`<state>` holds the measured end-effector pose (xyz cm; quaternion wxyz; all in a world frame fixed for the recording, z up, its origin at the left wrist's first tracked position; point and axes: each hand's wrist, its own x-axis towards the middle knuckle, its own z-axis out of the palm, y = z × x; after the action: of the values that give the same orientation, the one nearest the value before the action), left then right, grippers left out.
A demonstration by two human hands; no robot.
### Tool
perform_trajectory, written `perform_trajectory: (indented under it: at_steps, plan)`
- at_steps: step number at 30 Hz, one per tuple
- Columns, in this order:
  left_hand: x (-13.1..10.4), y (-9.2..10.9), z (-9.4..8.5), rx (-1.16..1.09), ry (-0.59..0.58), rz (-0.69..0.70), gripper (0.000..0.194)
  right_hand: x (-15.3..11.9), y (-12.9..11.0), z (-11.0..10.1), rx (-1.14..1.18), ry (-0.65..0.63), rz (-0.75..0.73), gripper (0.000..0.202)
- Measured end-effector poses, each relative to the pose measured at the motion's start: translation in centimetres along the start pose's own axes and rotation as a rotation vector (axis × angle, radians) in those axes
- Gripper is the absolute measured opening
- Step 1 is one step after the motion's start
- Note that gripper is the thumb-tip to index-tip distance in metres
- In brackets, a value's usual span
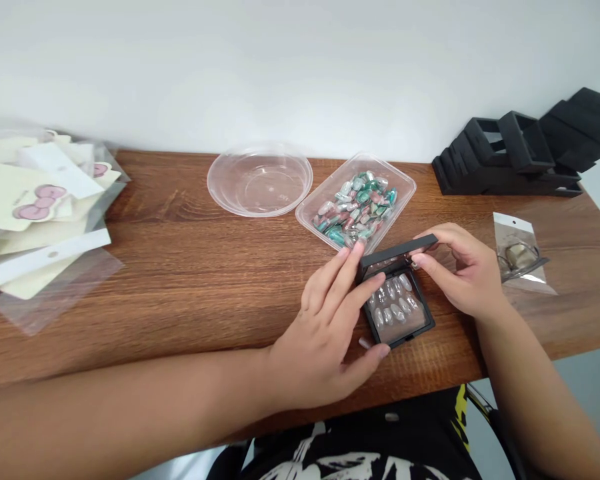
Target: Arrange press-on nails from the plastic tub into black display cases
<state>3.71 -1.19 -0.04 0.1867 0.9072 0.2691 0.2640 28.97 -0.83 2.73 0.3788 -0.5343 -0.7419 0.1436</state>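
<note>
A small black nail case [403, 339] sits near the table's front edge with its hinged lid [400, 253] raised. Inside lie two rows of glossy pale press-on nails [397, 312]. My right hand [467, 270] pinches the lid's right end between thumb and fingers. Along the case's left side rests my left hand [330, 327], its fingers stretched out and apart. The left index fingertip reaches over the nails, and the thumb touches the front left corner. Partly hidden by that hand, a loose pale nail [364, 343] lies on the wood.
Behind the case stands a clear rectangular tub [405, 183] of green, pink and silver nails. Left of it is a round clear tub [230, 193]. Black cases [505, 170] are piled at the back right, near a clear packet [523, 253]. Bagged cards [45, 220] lie far left.
</note>
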Motion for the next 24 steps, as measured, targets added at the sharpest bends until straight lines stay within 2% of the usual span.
perform_trajectory:
  at_steps: [5, 12, 19, 24]
  plan:
    - [-0.2, 0.3, 0.0, 0.035, 0.047, 0.049, 0.06, 0.1, -0.1, -0.2, -0.013, 0.024, -0.042, 0.01]
    - [-0.3, 0.4, 0.2, 0.034, 0.028, 0.039, 0.056, 0.2, 0.0, -0.4, -0.014, -0.036, -0.066, 0.013]
    - [-0.3, 0.3, 0.3, -0.106, 0.062, 0.008, 0.029, 0.2, 0.2, -0.8, 0.049, -0.086, -0.106, 0.013]
    - [-0.2, 0.0, 0.2, -0.218, 0.095, 0.064, 0.033, 0.0, 0.6, -1.1, 0.093, -0.162, -0.108, 0.014]
